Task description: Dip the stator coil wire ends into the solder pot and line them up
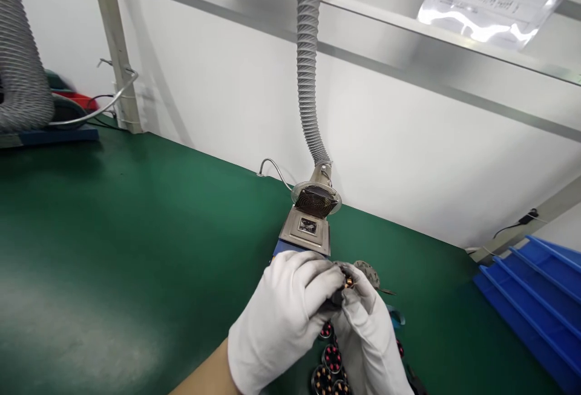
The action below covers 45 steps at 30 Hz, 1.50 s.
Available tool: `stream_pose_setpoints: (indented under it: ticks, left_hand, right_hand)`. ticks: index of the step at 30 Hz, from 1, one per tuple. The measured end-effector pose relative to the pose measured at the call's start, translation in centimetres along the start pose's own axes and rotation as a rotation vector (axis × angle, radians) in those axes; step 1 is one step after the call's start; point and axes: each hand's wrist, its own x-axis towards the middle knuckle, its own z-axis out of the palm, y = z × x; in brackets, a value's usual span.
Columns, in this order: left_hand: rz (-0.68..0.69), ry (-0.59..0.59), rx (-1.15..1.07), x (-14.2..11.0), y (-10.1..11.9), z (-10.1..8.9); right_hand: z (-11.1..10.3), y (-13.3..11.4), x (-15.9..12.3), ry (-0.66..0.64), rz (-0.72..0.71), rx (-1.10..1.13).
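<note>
My left hand [284, 316] and my right hand [367, 334] both wear white gloves and meet low in the middle of the view. Their fingers are pinched together round a small dark part with copper windings [347, 282], held just in front of a metal solder pot [307, 230]. Below the hands, several round wound parts [331, 359] with red and copper centres lie on the green mat.
A grey ribbed extraction hose [307, 62] hangs down to a round grille [316, 201] over the pot. Blue bins [535, 286] stand at the right. A second hose [20, 62] and cables are at the far left by a white wall.
</note>
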Motion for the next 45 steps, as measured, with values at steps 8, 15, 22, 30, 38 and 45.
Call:
stream_pose_setpoints:
  ticks: [8,15,22,30,38,45]
  left_hand:
    - [-0.252,0.007,-0.687,0.7,-1.1,-0.2]
    - [-0.496,0.071,-0.740,0.5,-1.6,-1.4]
    - [-0.370,-0.137,-0.767,0.8,-0.9,-0.7]
    - [-0.779,0.269,-1.024,0.8,-1.4,-0.9]
    - [-0.765,0.193,-1.127,0.8,-0.3,-0.3]
    - [-0.498,-0.041,-0.787,0.9,-1.1,-1.4]
  right_hand:
    - [0.8,1.3,0.3,0.035,0.145,0.231]
    - [0.7,0.4,-0.6,-0.119,0.392,0.430]
    - [1.0,1.5,-0.5,0.040,0.293,0.323]
    - [2.1,1.0,-0.6,0.034,0.300,0.293]
    - [1.7,1.0,-0.6,-0.085,0.323,0.399]
    - [1.6,0.0,-0.4,-0.059,0.375,0.410]
